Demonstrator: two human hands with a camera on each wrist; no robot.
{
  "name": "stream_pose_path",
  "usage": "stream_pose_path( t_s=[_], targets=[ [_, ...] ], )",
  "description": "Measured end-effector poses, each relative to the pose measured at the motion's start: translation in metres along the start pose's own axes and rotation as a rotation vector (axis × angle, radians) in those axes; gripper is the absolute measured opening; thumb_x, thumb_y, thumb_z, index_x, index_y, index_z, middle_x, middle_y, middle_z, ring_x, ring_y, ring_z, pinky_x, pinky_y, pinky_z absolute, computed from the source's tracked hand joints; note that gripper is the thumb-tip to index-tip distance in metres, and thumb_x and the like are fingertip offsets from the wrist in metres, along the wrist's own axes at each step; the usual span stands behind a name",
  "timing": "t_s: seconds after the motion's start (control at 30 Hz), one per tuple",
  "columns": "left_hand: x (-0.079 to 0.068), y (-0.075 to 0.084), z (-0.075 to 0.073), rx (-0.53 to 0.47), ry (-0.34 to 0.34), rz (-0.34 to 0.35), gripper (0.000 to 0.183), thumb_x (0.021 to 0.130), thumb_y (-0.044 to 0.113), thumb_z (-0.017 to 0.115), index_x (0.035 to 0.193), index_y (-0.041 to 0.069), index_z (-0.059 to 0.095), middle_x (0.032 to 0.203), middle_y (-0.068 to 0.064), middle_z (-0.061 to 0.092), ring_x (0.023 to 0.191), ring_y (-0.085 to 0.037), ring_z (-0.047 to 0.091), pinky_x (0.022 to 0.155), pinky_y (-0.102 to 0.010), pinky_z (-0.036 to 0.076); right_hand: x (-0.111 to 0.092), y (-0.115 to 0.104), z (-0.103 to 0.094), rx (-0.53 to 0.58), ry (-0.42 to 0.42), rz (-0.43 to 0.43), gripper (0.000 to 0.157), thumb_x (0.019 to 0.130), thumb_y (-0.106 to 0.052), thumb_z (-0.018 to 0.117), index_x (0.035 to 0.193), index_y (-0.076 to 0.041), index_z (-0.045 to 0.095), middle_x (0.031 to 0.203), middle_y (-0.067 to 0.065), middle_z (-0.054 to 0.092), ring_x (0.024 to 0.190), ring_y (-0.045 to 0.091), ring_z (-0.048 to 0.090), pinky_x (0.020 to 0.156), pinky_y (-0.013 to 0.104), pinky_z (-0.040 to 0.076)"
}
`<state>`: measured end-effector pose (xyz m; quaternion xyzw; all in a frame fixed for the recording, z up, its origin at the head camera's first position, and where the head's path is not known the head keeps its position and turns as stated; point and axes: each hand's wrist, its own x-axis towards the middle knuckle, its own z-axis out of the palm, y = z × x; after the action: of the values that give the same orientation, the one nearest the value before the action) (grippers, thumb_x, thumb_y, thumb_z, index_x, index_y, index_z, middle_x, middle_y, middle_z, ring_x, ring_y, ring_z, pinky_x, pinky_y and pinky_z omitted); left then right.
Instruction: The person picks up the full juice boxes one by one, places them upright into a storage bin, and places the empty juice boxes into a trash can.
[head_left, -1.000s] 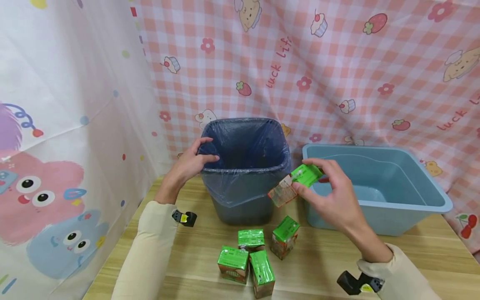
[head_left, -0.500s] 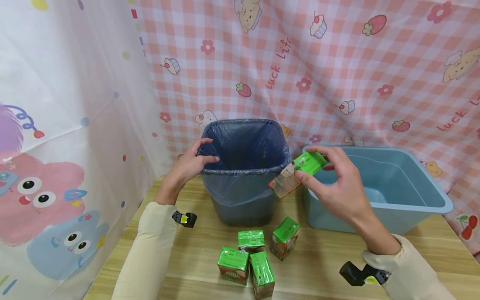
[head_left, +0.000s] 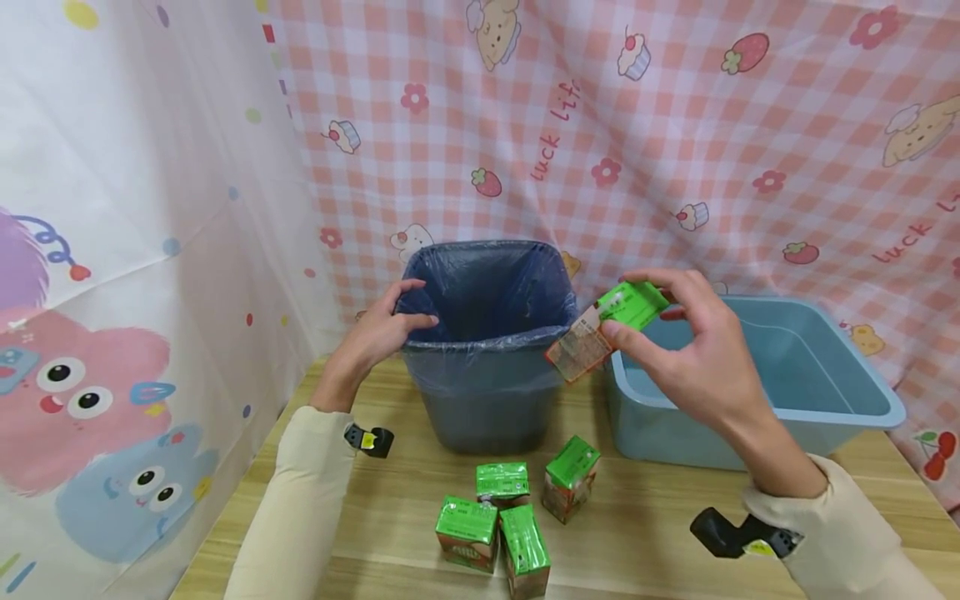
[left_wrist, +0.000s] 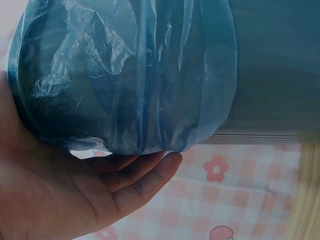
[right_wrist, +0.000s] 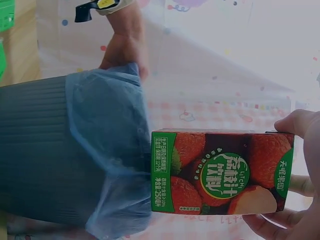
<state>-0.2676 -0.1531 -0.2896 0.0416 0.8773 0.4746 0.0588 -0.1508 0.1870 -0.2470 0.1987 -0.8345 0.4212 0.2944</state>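
Note:
My left hand (head_left: pixel 375 335) grips the left rim of a dark trash can (head_left: pixel 480 408) lined with a thin blue plastic bag (head_left: pixel 491 367). In the left wrist view, its fingers (left_wrist: pixel 145 187) lie along the outside of the bag-covered rim. My right hand (head_left: pixel 708 358) holds a litchi juice box (head_left: pixel 633 306) between thumb and fingers, tilted, just right of the can's rim. The right wrist view shows the red and green front of this juice box (right_wrist: pixel 222 172), with fingers at its right end. Several similar juice boxes (head_left: pixel 522 540) stand on the table before the can.
A light blue plastic tub (head_left: pixel 757 433) stands right of the trash can, partly behind my right hand. Both sit on a wooden table (head_left: pixel 637 542). A pink checked cloth (head_left: pixel 465 108) hangs behind, and a white printed cloth (head_left: pixel 195 150) hangs at the left.
My right hand has moved up and slightly right with the juice box, away from the can's front. My left hand stays on the rim, and the standing juice boxes have not moved.

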Motion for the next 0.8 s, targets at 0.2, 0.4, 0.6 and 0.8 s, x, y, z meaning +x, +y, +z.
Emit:
stream_pose_path(
  t_s=[0.2, 0.4, 0.6, 0.8],
  targets=[
    [0.001, -0.001, 0.000, 0.004, 0.002, -0.003, 0.063, 0.095, 0.035, 0.062, 0.151, 0.028, 0.034, 0.162, -0.009, 0.024, 0.142, -0.035, 0.034, 0.114, -0.059, 0.025, 0.006, -0.005, -0.003, 0.017, 0.011, 0.000, 0.048, 0.081, -0.012, 0.080, 0.127, -0.015, 0.064, 0.110, -0.001, 0.059, 0.101, 0.008, 0.051, 0.087, 0.021, 0.041],
    [0.000, 0.000, 0.000, 0.008, 0.000, -0.009, 0.064, 0.095, 0.035, 0.062, 0.152, 0.028, 0.033, 0.162, -0.008, 0.024, 0.142, -0.035, 0.033, 0.114, -0.060, 0.025, 0.013, -0.009, -0.005, 0.023, 0.022, -0.018, 0.048, 0.082, -0.012, 0.079, 0.128, -0.014, 0.064, 0.114, 0.000, 0.060, 0.102, 0.007, 0.051, 0.087, 0.022, 0.041],
    [0.000, 0.001, 0.000, 0.012, 0.004, -0.005, 0.064, 0.095, 0.035, 0.062, 0.151, 0.029, 0.034, 0.162, -0.008, 0.024, 0.142, -0.035, 0.033, 0.115, -0.059, 0.025, 0.020, -0.013, -0.004, 0.027, 0.032, -0.009, 0.047, 0.084, -0.014, 0.077, 0.129, -0.015, 0.063, 0.112, -0.002, 0.060, 0.101, 0.006, 0.051, 0.088, 0.023, 0.041],
    [0.001, 0.000, 0.000, 0.012, 0.005, 0.002, 0.063, 0.095, 0.035, 0.061, 0.151, 0.029, 0.034, 0.162, -0.009, 0.024, 0.142, -0.034, 0.033, 0.114, -0.060, 0.025, 0.026, -0.014, -0.001, 0.041, 0.036, 0.000, 0.047, 0.085, -0.015, 0.076, 0.131, -0.015, 0.062, 0.113, -0.002, 0.059, 0.101, 0.006, 0.052, 0.089, 0.023, 0.041]
  ],
)
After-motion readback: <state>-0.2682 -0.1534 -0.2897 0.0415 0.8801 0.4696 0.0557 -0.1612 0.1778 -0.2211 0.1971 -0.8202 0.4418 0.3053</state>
